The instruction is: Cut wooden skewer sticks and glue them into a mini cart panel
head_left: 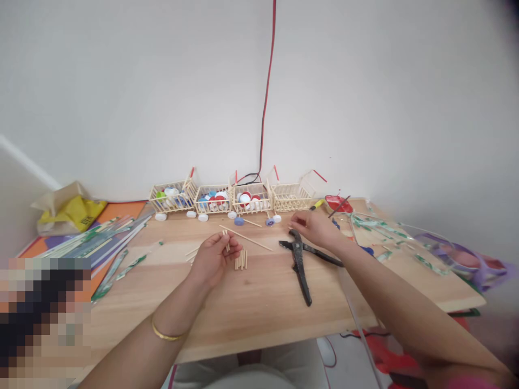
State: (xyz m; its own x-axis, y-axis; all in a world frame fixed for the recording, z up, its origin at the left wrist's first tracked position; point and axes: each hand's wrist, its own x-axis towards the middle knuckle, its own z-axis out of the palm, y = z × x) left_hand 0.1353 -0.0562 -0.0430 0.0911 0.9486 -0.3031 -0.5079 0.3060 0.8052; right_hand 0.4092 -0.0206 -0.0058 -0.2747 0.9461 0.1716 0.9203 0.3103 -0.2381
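My left hand (211, 257) pinches a few short wooden sticks (226, 241) upright between thumb and fingers. Just beside its fingertips, a small row of cut sticks (241, 259) lies on the wooden table (259, 308). My right hand (311, 227) is closed, fingertips drawn together above the table behind the pliers; what they hold, if anything, is too small to make out. Below that hand lie black-handled pliers (298, 265) with their handles spread. A long thin stick (249, 239) rests between my hands, and other sticks lie partly behind my left hand.
Along the wall stand several miniature stick carts (217, 200) with bottle-cap wheels, most filled with caps. Wrapped sticks (117, 237) and a yellow bag (81, 213) are at left. Green-white wrappers (381, 229), a red dish (339, 203) and a purple bag (466, 262) are at right.
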